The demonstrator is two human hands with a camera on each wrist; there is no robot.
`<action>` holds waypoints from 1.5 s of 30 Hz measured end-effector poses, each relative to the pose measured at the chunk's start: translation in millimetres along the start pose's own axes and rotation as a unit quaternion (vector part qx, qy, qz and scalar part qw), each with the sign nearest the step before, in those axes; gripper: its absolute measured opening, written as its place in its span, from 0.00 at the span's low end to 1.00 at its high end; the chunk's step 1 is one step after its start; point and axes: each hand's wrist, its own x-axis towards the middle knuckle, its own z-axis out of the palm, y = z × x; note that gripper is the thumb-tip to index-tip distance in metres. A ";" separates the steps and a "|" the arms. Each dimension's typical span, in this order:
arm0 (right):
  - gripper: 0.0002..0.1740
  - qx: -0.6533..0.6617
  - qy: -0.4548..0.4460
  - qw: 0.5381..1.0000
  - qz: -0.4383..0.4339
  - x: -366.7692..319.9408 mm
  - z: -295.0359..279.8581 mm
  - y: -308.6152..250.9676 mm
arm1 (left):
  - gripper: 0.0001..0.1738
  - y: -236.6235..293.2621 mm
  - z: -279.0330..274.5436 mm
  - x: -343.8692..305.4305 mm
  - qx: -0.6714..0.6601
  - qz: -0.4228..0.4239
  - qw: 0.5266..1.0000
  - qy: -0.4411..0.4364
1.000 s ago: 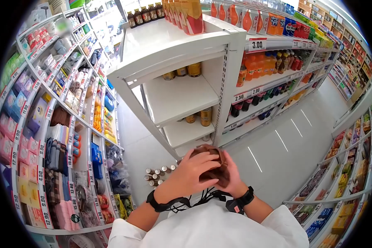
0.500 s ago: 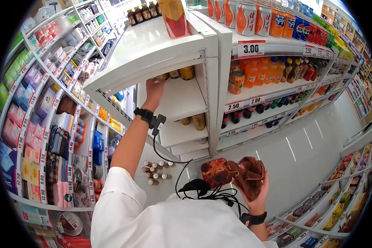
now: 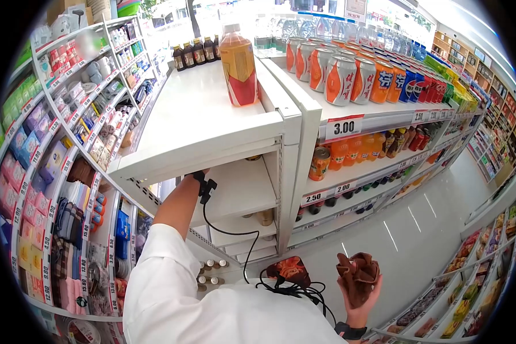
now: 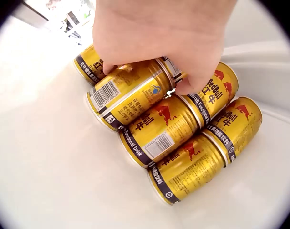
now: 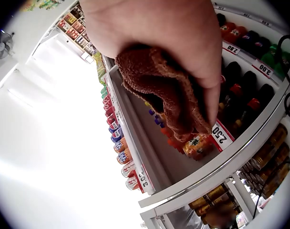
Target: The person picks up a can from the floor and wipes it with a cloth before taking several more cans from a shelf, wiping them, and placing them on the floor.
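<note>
Inside the end shelf's upper compartment, my left hand (image 4: 161,36) reaches down over several yellow Red Bull cans (image 4: 159,129). Its fingers and thumb come down on either side of one can (image 4: 130,90) in the back part of the group. In the head view the shelf top hides most of this hand. My right hand (image 3: 362,307) is held low on the right, gripping a crumpled brown cloth (image 3: 358,278). The right wrist view shows the cloth (image 5: 154,86) bunched under the palm, with the thumb along its side.
A tea-coloured bottle (image 3: 239,69) and several small dark bottles (image 3: 195,54) stand on the white shelf top (image 3: 200,120). Drink cans (image 3: 339,80) line the shelf to the right. Several cans (image 3: 212,272) stand on the floor. A black cable (image 3: 252,232) trails from my left wrist.
A second ago both hands were together on the brown cloth. The left hand has since gone into the shelf and farther in, while the right hand kept the cloth and moved right.
</note>
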 end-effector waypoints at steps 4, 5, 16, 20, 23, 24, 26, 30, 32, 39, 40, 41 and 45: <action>0.40 -0.021 0.019 1.000 0.000 10.2 3.8 9.3 | 0.18 -8.4 -7.5 -2.1 0.019 -0.015 0.999 -0.046; 0.40 -0.021 0.017 1.000 0.001 12.9 3.1 12.1 | 0.18 -7.7 -8.4 -5.7 0.021 -0.015 0.998 -0.056; 0.41 -0.018 0.022 0.996 0.081 32.7 3.0 29.8 | 0.17 18.1 -24.2 -36.2 0.023 -0.045 0.989 -0.139; 0.41 -0.028 0.008 0.994 0.103 41.1 2.3 37.7 | 0.17 34.7 -34.6 -49.6 -0.013 -0.053 0.986 -0.157; 0.41 -0.053 -0.023 0.991 0.120 45.5 -0.5 43.9 | 0.15 60.9 -33.4 -48.3 -0.113 -0.155 0.981 -0.014; 0.41 -0.058 -0.022 0.991 0.121 44.8 1.7 45.8 | 0.15 68.8 -32.1 -46.6 -0.113 -0.155 0.981 -0.014; 0.41 -0.066 -0.026 0.990 0.123 47.1 3.6 47.1 | 0.12 76.3 -29.8 -42.9 -0.199 -0.149 0.967 0.057; 0.41 -0.041 -0.015 0.989 0.139 42.0 0.1 48.7 | 0.13 75.5 -17.2 -37.7 -0.040 -0.155 0.987 0.012; 0.41 -0.043 -0.018 0.990 0.134 37.5 -2.0 47.6 | 0.14 76.8 -2.4 -40.6 0.030 -0.124 0.990 0.057; 0.41 -0.066 0.007 0.992 0.107 13.2 0.4 37.3 | 0.18 81.8 -17.1 -47.5 -0.032 -0.155 0.987 -0.037; 0.41 -0.081 0.012 0.991 0.103 8.4 -0.9 35.3 | 0.17 83.0 -20.1 -46.5 -0.061 -0.184 0.980 -0.034; 0.41 -0.082 0.014 0.991 0.103 5.2 -0.7 34.4 | 0.16 90.3 -31.4 -44.4 -0.090 -0.213 0.972 -0.030; 0.41 -0.094 0.003 0.990 0.106 4.5 -2.0 33.4 | 0.17 140.4 -90.3 -48.0 -0.436 -0.364 0.822 0.053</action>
